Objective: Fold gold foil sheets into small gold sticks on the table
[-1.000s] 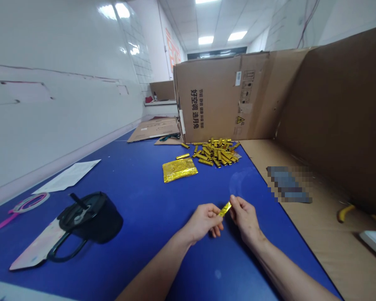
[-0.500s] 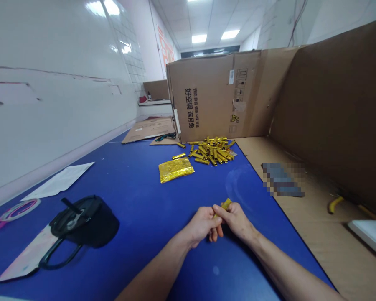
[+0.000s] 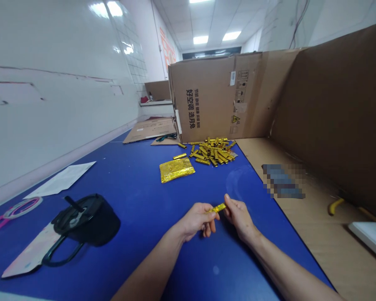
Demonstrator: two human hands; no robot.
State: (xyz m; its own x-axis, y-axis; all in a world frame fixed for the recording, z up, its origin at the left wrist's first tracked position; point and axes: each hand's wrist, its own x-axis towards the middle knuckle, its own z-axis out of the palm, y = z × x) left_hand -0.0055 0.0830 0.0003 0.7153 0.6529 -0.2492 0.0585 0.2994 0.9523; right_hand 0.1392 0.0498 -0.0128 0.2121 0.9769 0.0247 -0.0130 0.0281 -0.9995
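Observation:
Low over the blue table, my left hand [image 3: 199,218] pinches a small gold foil paper roll [image 3: 219,207] between thumb and fingers. My right hand [image 3: 240,215] is closed at the roll's right end, its thumb pointing up; its fingertips are partly hidden. Farther off lies a flat stack of gold foil sheets [image 3: 177,169]. Behind it to the right is a heap of gold foil rolls [image 3: 214,152], with a few loose ones beside it.
A black lidded mug [image 3: 90,219] stands at left, near white paper [image 3: 62,179] and a pink-and-clear ring [image 3: 23,207]. Large cardboard [image 3: 213,96] walls the back and right. A blurred dark flat object [image 3: 280,179], a yellow curved item [image 3: 334,205] and a white slab [image 3: 371,238] lie right.
My hands have moved slightly apart, and more of the roll shows between them. The roll now lies flatter, and my right thumb has lifted from beside my left hand.

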